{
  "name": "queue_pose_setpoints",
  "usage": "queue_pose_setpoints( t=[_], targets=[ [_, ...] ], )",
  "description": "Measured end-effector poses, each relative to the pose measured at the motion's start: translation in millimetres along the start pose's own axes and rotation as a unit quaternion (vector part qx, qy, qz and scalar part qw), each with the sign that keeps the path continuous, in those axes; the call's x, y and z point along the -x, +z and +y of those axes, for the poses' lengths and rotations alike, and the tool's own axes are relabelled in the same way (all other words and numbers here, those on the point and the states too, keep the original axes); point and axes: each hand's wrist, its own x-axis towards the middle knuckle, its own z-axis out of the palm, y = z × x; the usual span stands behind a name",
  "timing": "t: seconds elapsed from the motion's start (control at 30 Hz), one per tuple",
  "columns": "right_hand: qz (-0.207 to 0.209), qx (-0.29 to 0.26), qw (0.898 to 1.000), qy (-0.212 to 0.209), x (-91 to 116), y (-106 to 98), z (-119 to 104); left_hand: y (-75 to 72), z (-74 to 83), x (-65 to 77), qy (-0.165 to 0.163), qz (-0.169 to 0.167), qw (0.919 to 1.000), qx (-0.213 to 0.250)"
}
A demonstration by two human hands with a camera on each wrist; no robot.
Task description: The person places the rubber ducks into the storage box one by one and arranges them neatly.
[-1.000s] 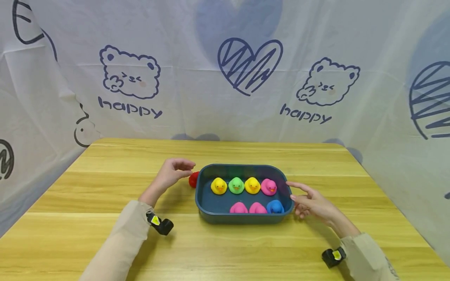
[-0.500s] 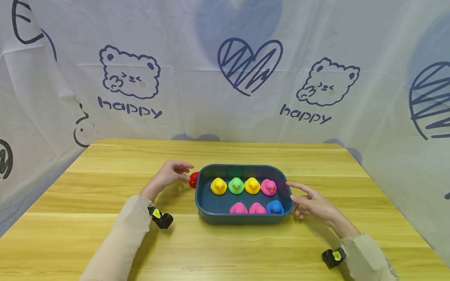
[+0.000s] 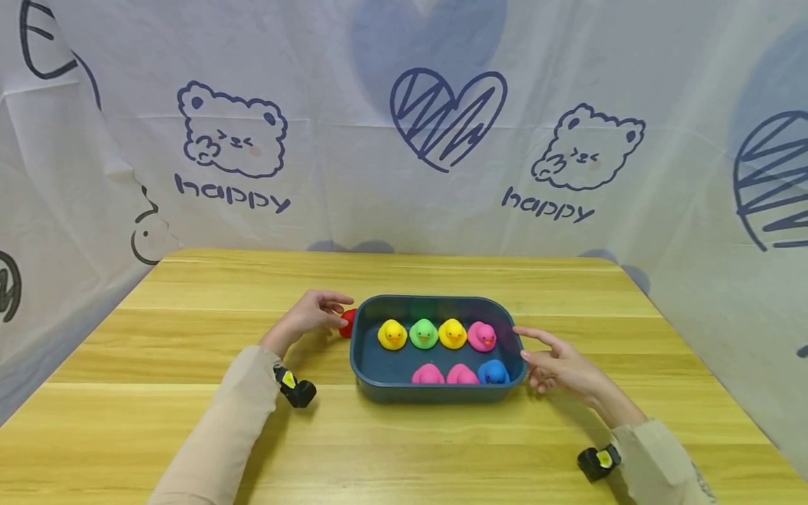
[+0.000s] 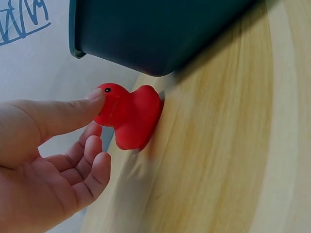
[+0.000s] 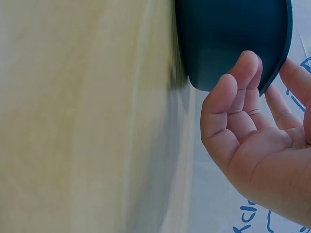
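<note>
A red rubber duck (image 4: 131, 114) stands on the table just outside the left end of a dark teal tray (image 3: 435, 394). Around it is my left hand (image 3: 311, 312); in the left wrist view the thumb tip overlaps the duck's head, while the index finger is hidden and the other fingers bend loosely below. At the tray's right end, my right hand (image 3: 564, 365) touches the rim with index finger and thumb, its other fingers relaxed near the outer wall. Inside the tray sit a back row of yellow (image 3: 393, 335), green and pink ducks and a front row with pink ducks and a blue duck (image 3: 494, 372).
The wooden table (image 3: 404, 449) extends around the tray on all sides. A white printed cloth (image 3: 353, 175) hangs behind it and along both sides. Black wrist cameras are strapped at both sleeves. The tray's front wall partly hides the front row.
My left hand has shifted slightly, its wrist swinging right and its thumb coming lower to the red duck. The right hand, tray and ducks stay in place.
</note>
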Motion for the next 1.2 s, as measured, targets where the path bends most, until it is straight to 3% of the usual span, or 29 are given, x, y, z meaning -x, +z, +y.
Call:
queue_pose_setpoints(
  t=[0.47, 0.9, 1.2],
  targets=[
    [0.001, 0.003, 1.000, -0.001, 0.3, 0.2, 0.3, 0.5, -1.3, -0.1, -0.002, -0.032, 0.9995, 0.001],
    [0.002, 0.005, 1.000, -0.004, 1.1, 0.7, -0.4, -4.0, -1.5, 3.1, -0.010, 0.017, 0.9992, -0.033],
    [-0.002, 0.003, 1.000, -0.011, 1.4, 0.9, 0.2, -5.5, -3.3, 3.3, -0.013, 0.043, 0.9986, 0.028]
  ],
)
